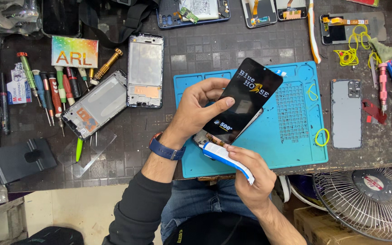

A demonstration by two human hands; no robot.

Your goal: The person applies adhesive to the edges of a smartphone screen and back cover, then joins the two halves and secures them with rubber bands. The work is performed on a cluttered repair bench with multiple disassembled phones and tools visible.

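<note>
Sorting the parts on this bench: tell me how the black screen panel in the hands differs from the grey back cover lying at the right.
The black screen panel is held tilted above the blue mat by the left hand; the grey back cover lies flat on the table, untouched. The panel is glossy black; the cover is matte grey with a camera cut-out. Both are flat, phone-shaped rectangles.

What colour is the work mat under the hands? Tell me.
Blue, a light turquoise shade: the work mat, seen in the head view.

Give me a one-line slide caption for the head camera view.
Left hand holds a black phone screen panel over a blue work mat; right hand grips a white-and-blue tube.
</note>
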